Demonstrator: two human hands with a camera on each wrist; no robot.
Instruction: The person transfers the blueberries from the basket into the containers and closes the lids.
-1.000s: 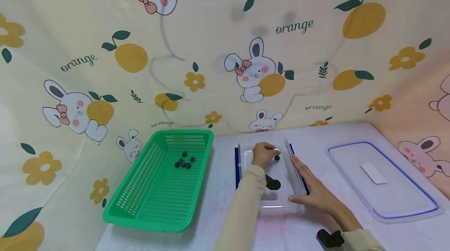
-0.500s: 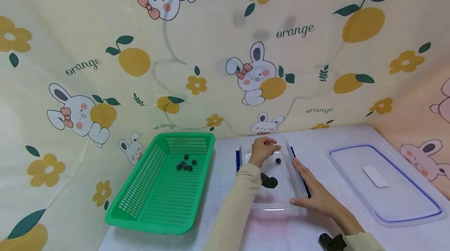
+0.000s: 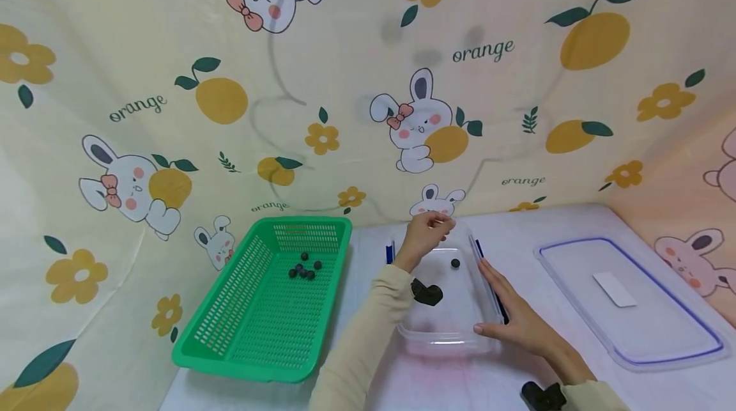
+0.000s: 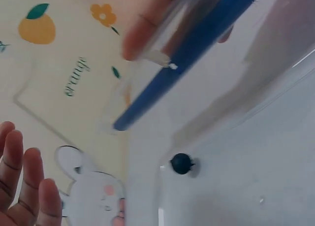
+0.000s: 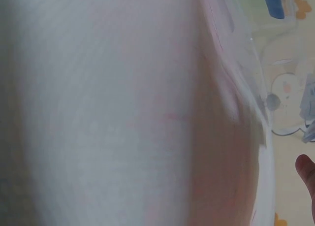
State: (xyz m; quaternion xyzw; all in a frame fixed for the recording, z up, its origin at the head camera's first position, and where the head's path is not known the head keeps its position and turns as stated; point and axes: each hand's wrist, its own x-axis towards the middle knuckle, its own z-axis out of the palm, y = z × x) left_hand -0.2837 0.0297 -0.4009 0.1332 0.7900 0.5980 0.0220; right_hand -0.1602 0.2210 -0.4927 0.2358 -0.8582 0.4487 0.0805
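- Fabric backdrop point(image 3: 345, 162) hangs along the table's point(image 3: 454, 388) far edge: hard stop there.
- Strip between green basket point(image 3: 270, 328) and clear container point(image 3: 460, 309): passable toward far edge; left sleeve point(image 3: 359, 347) crosses the near end.
- Container uncovered, reachable from above over its near right part; left hand point(image 3: 425, 238) and wrist camera point(image 3: 427, 293) hang over the left.
- Right hand point(image 3: 517, 318) blocks container's right wall.
- Lane from right hand to lid point(image 3: 650, 321) passable; lid lies flat, low, near table's right edge.
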